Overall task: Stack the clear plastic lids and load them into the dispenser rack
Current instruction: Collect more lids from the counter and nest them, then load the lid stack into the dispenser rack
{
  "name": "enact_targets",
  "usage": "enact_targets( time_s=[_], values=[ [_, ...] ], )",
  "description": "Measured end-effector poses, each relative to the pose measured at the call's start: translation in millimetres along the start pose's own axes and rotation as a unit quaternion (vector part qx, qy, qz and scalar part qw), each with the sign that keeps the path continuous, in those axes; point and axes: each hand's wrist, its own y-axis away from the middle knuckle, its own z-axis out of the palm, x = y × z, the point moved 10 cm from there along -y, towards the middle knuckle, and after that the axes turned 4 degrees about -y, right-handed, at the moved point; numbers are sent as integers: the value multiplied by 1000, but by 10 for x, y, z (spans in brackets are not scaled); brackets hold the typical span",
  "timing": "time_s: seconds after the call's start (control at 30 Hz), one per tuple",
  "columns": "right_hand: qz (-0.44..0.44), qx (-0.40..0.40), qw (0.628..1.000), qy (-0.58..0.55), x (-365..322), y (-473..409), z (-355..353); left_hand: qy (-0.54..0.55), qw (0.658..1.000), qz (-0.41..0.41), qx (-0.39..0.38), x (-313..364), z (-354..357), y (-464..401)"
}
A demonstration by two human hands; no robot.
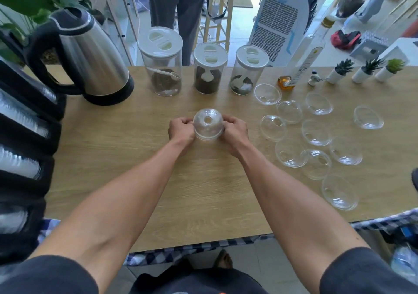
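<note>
A stack of clear dome lids [208, 124] stands dome-up at the middle of the wooden table [135, 180], its round hole facing me. My left hand [181, 129] grips its left side and my right hand [235, 131] grips its right side. Several loose clear lids lie hollow side up to the right, among them one near the jars [267, 94], one far right [368, 117] and one nearest the front edge [339, 192]. The black dispenser rack [24, 149] runs along the left edge, with stacked clear items in its slots.
A steel kettle [90, 56] stands at the back left. Three clear jars with white lids [207, 67] line the back edge, beside a bottle [300, 63] and three small potted plants [366, 69]. A person [178, 11] stands behind the table.
</note>
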Motion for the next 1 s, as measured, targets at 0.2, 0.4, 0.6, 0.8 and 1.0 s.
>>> enact_targets(
  time_s=[0.2, 0.4, 0.6, 0.8, 1.0],
  values=[
    [-44, -84, 995, -13, -90, 200, 209, 36, 998, 47, 26, -48, -244, 158],
    [-35, -180, 983, -8, -197, 550, 582, 90, 986, 66, 121, -35, -801, 725],
    [-55, -258, 964, 33, -312, 1070, 1056, 148, 967, 48, 201, -146, -1525, 1413],
    [-37, -323, 946, -19, -627, 1830, 1672, 172, 947, 67, 264, 37, -2542, 2176],
    [-24, -391, 919, -56, -908, 2644, 2357, 168, 936, 79, 298, 223, -3569, 2772]
  ],
)
